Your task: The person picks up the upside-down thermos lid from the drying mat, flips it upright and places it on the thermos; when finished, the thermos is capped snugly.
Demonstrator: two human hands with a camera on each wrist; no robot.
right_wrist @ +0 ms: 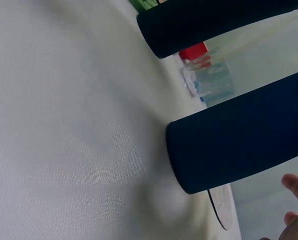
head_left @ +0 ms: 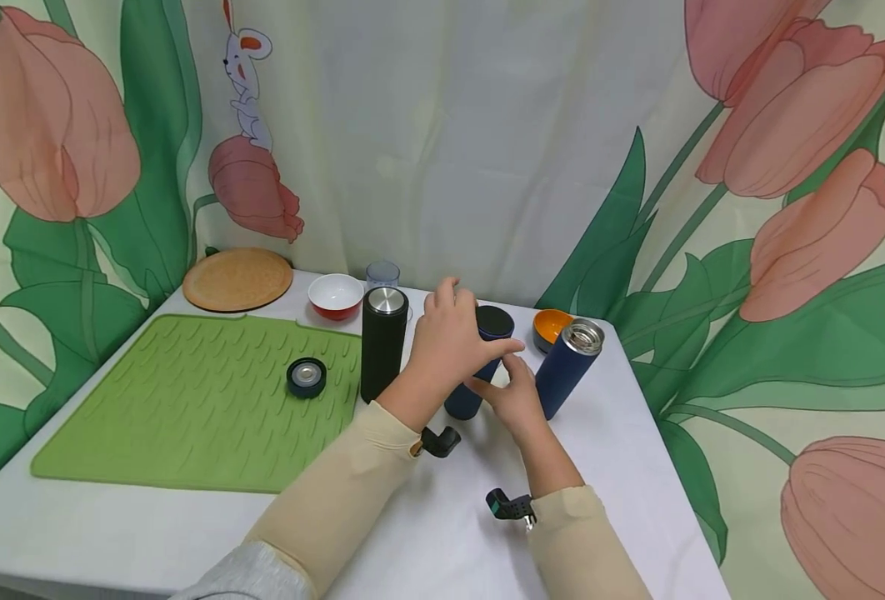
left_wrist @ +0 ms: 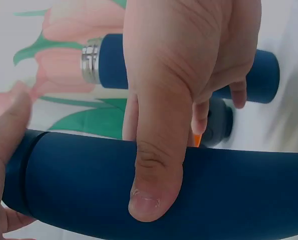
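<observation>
On the white cloth surface (head_left: 427,533) stand three smooth cylindrical flasks; left hand (head_left: 453,337) grips the capped navy flask (head_left: 467,398), right hand (head_left: 516,396) steadying it.

White-clothed table (head_left: 150,533), tulip-print curtain (head_left: 810,125) behind. Left hand (head_left: 453,337) grips the upper part of a capped dark blue cylindrical flask (head_left: 480,367), tilted, near the table's back edge. Right hand (head_left: 517,396) touches the same flask lower down, fingers curled against it. Just right: open dark blue flask with steel mouth (head_left: 568,367), tilted. Just left: upright black flask with steel top (head_left: 383,354). Green ribbed silicone mat (head_left: 187,408) on the left half, with a round dark lid (head_left: 307,377) on it. Back edge: round cork mat (head_left: 237,279), red bowl with white inside (head_left: 335,297), clear glass (head_left: 382,274), orange-lined small bowl (head_left: 551,327). Beige sleeves on both arms.
</observation>
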